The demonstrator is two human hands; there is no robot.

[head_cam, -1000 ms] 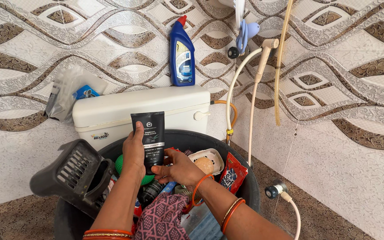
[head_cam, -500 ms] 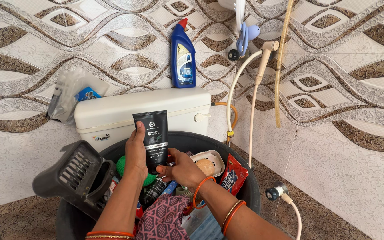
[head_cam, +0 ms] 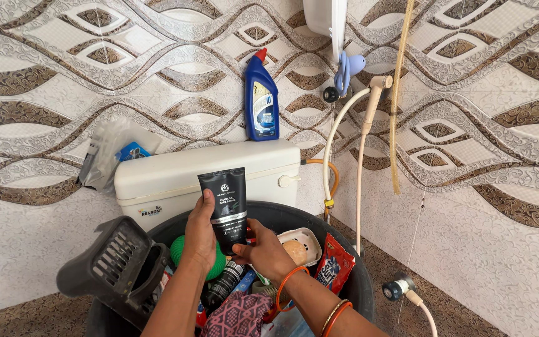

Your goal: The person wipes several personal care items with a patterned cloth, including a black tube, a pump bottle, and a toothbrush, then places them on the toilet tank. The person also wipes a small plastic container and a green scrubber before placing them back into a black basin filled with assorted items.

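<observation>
While both hands grip it, black tube (head_cam: pixel 224 206) stands upright, cap down.

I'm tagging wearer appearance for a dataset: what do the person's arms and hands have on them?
Both forearms are bare, with no sleeves or gloves. The right hand has thin orange bangles at the wrist and further orange and gold ones up the forearm. The left hand shows no ring; its wrist is bare in view.

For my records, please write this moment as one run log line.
left hand: holds black tube upright | right hand: fingers at tube's lower end | below: black tub with toiletries
</observation>
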